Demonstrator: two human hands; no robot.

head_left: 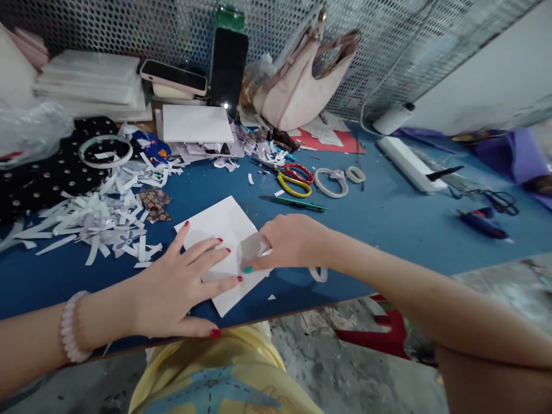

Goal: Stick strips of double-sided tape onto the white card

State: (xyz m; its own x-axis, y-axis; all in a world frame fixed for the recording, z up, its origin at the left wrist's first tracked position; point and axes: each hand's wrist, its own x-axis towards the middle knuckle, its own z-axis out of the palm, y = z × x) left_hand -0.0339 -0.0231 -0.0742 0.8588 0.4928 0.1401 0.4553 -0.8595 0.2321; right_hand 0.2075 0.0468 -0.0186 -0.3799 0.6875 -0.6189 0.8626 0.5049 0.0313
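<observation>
A white square sheet or thin board (228,221) lies turned at an angle near the table's front edge. My left hand (168,290) rests flat across its left part, fingers spread, with nothing gripped. On its right side, my right hand (297,241) has its fingers closed around a thin, greyish, see-through piece (252,252), which stands against the board's surface; its exact kind is unclear. Just beyond my right hand lie a green slim cutter or pen (297,203) and scissors with red and yellow handles (295,179). Part of a white tape ring (319,274) shows below my right wrist.
Paper and fabric scraps (99,218) are heaped at left, below a tape roll (106,151). A stack of white boards (198,123), a phone (172,76) and a pink handbag (297,86) stand at the back. A glue gun (485,223) and a white power strip (409,164) lie right.
</observation>
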